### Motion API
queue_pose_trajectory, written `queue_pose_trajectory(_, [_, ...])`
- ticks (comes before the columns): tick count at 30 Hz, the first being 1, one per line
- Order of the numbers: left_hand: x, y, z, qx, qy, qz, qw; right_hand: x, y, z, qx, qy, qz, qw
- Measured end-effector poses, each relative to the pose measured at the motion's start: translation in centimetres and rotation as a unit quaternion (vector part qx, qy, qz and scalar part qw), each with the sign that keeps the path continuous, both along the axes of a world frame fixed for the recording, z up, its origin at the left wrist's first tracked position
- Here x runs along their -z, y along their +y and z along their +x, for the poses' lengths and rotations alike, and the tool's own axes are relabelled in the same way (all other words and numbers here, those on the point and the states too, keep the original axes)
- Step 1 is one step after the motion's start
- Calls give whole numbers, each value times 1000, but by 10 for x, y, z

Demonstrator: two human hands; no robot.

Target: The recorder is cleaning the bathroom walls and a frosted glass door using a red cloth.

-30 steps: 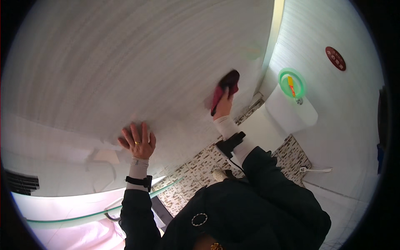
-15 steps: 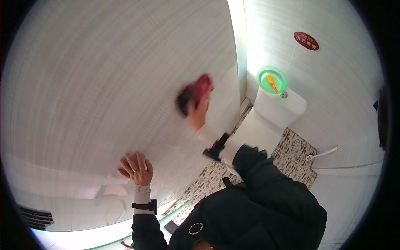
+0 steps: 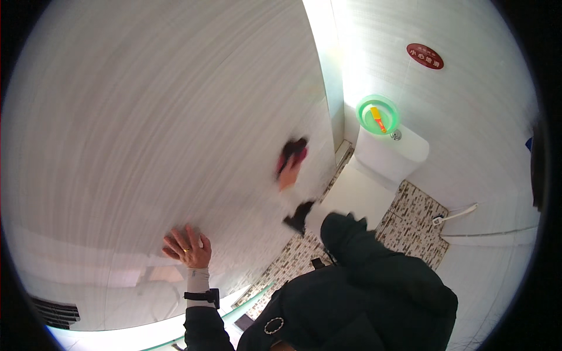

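Note:
My left hand (image 3: 188, 248) lies against the pale wall panel (image 3: 175, 128) with its fingers spread, holding nothing. Further up and to the right, my right hand (image 3: 288, 176) is closed on a dark red cloth (image 3: 300, 155) with a blackish part, at the same panel. Motion blurs the cloth and the fingers, so the folds and the exact grip are hard to make out. A black strap (image 3: 300, 217) circles my right wrist, and another black band (image 3: 202, 296) sits on my left one.
Right of the panel stands a white toilet, its tank (image 3: 407, 147) bearing a green basin (image 3: 360, 117) with a yellow-orange brush (image 3: 377, 119) in it. A white-handled tool (image 3: 459, 214) leans by the far right wall above mosaic flooring (image 3: 413, 219). A red oval sign (image 3: 425, 56) hangs higher up.
My right hand and the cloth have moved down and to the right along the panel, nearer the toilet. My left hand stays flat on the panel; the view has shifted slightly.

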State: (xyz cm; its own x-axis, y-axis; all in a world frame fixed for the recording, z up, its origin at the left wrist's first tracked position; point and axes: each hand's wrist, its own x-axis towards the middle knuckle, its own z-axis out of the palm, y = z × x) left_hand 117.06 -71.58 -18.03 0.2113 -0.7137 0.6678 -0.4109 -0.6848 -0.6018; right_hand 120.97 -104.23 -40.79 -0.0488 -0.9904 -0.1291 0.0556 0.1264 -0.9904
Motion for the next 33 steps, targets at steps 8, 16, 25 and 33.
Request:
queue_pose_trajectory(8, [3,11,-7,-42,16,14,999,-80,97,-62,-260,-105,-53,958])
queue_pose_trajectory(16, [4,7,-6,-26,-3,1,1000,-86,-214,0,-60,-209,-91,972])
queue_pose_trajectory(25, [25,20,-1,-50,7,-39,998,-186,38,-48,-245,-122,-518,811])
queue_pose_trajectory(33, [16,5,-1,-5,29,-53,998,-202,47,-46,-351,-40,-737,576])
